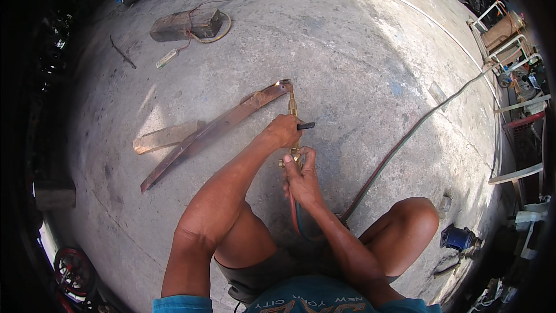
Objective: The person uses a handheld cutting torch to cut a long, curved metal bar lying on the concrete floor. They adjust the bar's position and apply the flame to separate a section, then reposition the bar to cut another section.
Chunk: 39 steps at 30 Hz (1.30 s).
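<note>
Concrete floor [359,52], bare and stained. Long rusty metal strip [214,130] lies flat on it, one end resting over a wooden block [162,137]. Hose [405,139] runs off right. Brass cutting torch [292,110]: tip with small flame at the strip's far end. Left hand [282,130] closed around torch body; right hand [302,178] gripping its rear valve end.

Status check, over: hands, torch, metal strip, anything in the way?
Left hand gripping torch mid-body, right hand on its rear valves. Flame tip at end of rusty metal strip, propped on wooden block. Hoses trail right, clear of strip.
</note>
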{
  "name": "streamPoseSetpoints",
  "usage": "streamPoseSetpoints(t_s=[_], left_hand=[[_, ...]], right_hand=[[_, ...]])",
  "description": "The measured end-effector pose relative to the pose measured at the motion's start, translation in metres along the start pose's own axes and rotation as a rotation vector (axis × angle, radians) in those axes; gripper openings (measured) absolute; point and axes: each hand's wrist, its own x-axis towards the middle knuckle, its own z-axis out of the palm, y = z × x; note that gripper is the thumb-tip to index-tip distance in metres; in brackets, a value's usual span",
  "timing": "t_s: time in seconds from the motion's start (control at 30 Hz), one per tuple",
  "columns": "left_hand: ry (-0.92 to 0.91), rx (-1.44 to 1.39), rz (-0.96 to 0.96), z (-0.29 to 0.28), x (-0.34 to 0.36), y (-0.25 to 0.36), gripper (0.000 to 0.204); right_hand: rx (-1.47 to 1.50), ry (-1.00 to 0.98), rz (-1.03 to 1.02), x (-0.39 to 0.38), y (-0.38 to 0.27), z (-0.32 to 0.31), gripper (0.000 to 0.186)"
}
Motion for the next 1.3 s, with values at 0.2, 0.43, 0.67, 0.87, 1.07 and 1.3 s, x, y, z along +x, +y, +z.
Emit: streamPoseSetpoints(t_s=[0.2,0.43,0.67,0.87,1.07,1.3], left_hand=[[-0.052,0.003,-0.068,-0.005,-0.001,0.005,0.028],[-0.053,-0.010,-0.061,-0.004,0.000,0.004,0.028],[-0.049,0.003,-0.046,-0.007,-0.004,0.007,0.028],[-0.046,0.009,-0.046,-0.005,0.000,0.004,0.028],[0.013,0.025,0.031,0.001,0.001,-0.002,0.031],[-0.012,0.025,0.009,0.000,0.002,-0.002,0.031]], right_hand=[[0.001,0.001,0.003,0.000,0.000,0.000,0.040],[0.011,0.006,0.007,-0.001,-0.001,0.000,0.040],[0.001,0.009,0.004,-0.002,-0.002,0.001,0.040],[-0.012,0.012,0.009,-0.002,-0.002,0.000,0.041],[-0.015,0.007,0.021,-0.004,-0.006,0.001,0.042],[-0.022,0.005,0.013,-0.002,-0.004,0.000,0.041]])
